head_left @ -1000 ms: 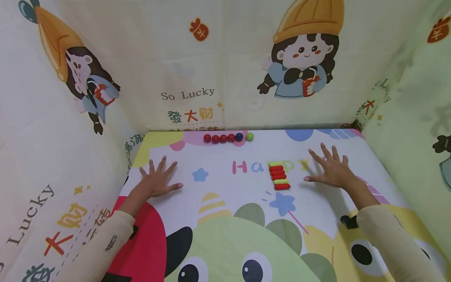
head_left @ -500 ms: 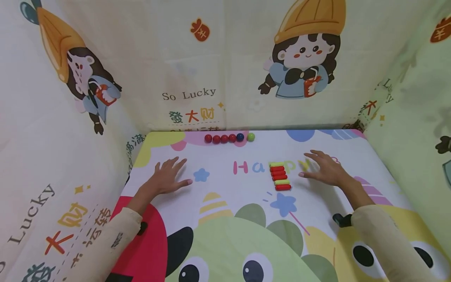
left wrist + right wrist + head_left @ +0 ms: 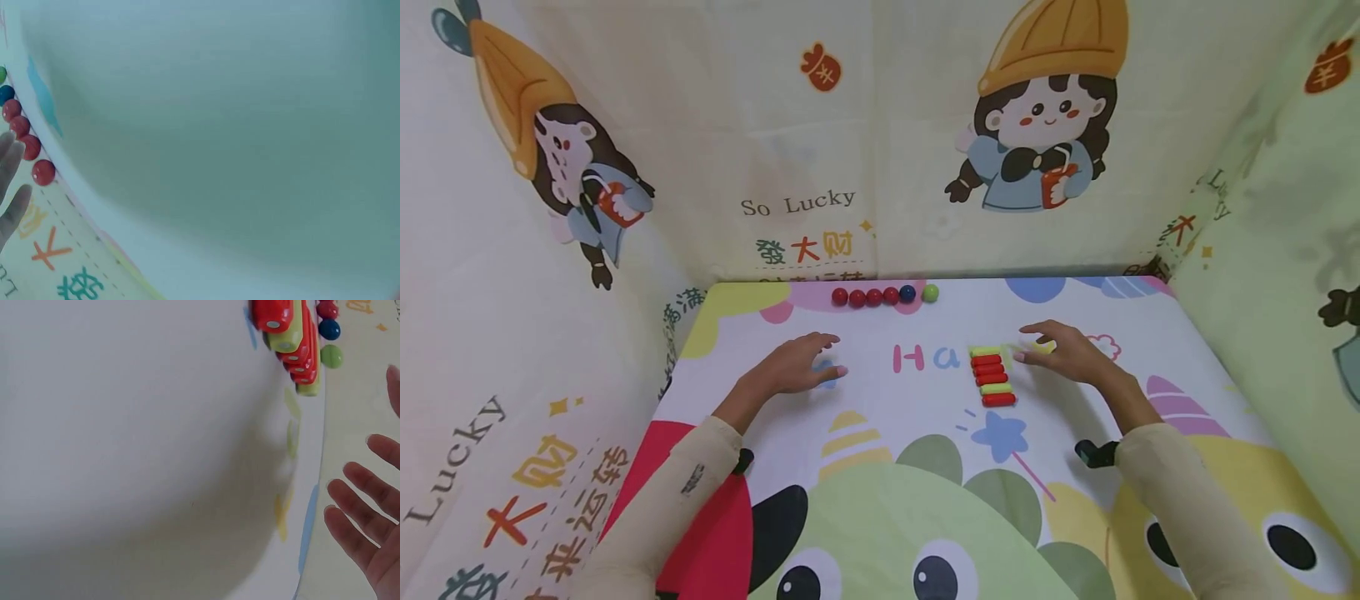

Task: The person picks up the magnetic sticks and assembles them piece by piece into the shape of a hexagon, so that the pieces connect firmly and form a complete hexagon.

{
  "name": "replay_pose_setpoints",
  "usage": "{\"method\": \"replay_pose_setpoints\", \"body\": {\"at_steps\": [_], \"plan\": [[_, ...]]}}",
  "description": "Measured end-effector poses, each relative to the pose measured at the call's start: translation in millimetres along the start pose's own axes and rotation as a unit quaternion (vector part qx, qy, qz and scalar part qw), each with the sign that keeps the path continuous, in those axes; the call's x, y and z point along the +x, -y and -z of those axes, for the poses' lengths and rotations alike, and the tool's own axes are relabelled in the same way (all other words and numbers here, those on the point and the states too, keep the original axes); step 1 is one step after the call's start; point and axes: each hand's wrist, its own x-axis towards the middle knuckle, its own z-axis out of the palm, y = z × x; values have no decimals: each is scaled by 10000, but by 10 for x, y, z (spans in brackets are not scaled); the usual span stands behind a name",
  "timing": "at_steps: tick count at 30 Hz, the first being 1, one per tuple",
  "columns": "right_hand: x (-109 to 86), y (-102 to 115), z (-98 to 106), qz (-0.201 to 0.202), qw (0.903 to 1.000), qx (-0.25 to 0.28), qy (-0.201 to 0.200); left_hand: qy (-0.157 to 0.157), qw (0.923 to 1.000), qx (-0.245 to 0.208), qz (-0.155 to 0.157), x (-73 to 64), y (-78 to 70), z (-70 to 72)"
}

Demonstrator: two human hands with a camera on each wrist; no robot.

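Observation:
My left hand hovers above the blue star print left of centre, fingers loosely extended, holding nothing. To the right of a column of small cylinders, my right hand hangs over the table with relaxed fingers and nothing in them. That column has red cylinders and light green cylinders lying side by side. Along the back edge runs a row of balls: several red balls, a dark blue ball and a green ball. In the right wrist view, the right hand's fingers are spread apart.
The table wears a printed cover with cartoon animals and letters. Patterned cloth rises behind and on both sides. A black strap piece shows at the right sleeve, and another at the left sleeve.
Both hands have moved inward, the left to the right and the right to the left. Their widely spread fingers have relaxed. The balls and cylinders have stayed in place.

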Motion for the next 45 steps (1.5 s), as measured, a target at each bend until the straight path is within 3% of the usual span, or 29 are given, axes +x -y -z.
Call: {"method": "replay_pose_setpoints", "body": {"at_steps": [7, 11, 25, 41, 45], "plan": [[122, 9, -92, 95, 9998, 187, 41, 410, 9986, -298, 170, 315, -195, 16], [186, 45, -156, 91, 9993, 335, 112, 426, 9985, -329, 45, 461, -290, 36], [394, 116, -276, 299, 9978, 578, 137, -81, 9968, -690, -393, 997, -481, 109], [471, 191, -352, -246, 9984, 407, 312, -628, 9939, -742, -519, 1450, -623, 119], [465, 175, -397, -347, 9982, 386, 287, -610, 9930, -821, -590, 1542, -652, 91]]}}
